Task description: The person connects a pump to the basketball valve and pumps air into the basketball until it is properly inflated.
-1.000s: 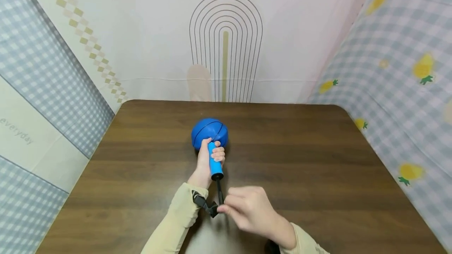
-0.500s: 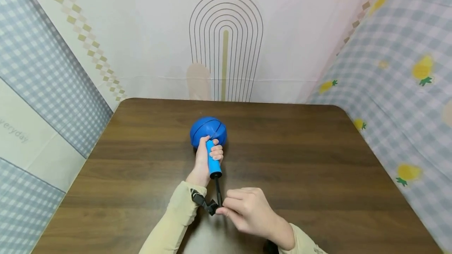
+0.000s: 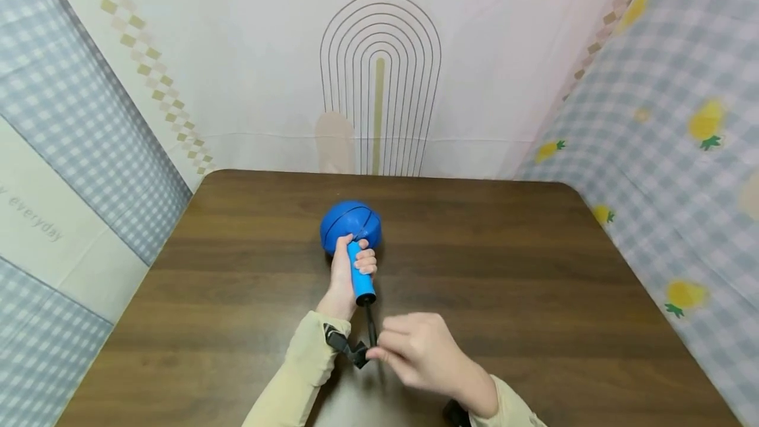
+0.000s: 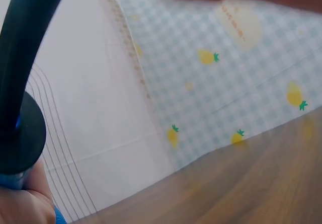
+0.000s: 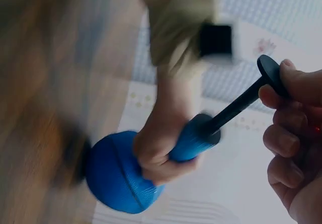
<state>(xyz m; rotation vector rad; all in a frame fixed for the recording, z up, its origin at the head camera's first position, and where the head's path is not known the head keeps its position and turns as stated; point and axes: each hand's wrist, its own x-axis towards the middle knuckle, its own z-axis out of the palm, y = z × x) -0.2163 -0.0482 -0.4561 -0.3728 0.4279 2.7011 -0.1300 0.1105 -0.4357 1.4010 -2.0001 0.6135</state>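
A blue ball [image 3: 350, 217] with dark seam lines rests on the table. My left hand [image 3: 340, 282] grips the light blue barrel of a hand pump [image 3: 361, 279], whose far end is at the ball. Whether a needle sits in the ball is hidden by the fingers. From the barrel's near end a black rod [image 5: 236, 105] sticks out, ending in a flat black disc [image 5: 271, 72]. My right hand [image 3: 418, 354] pinches that disc between thumb and forefinger, its other fingers curled. In the left wrist view the black rod [image 4: 25, 43] looms close at the left.
The brown wooden table [image 3: 504, 269] stretches out around the hands. A white cloth [image 3: 255, 71] with arch lines hangs behind it. Checked cloth [image 3: 652, 170] with yellow fruit drapes on the right, and more checked cloth [image 3: 89, 84] on the left. Black straps [image 3: 344, 342] carry the wrist cameras.
The head view has tilted slightly, shifting the scene a few pixels. Both hands keep their holds on the pump, and the rod's drawn-out length looks nearly the same.
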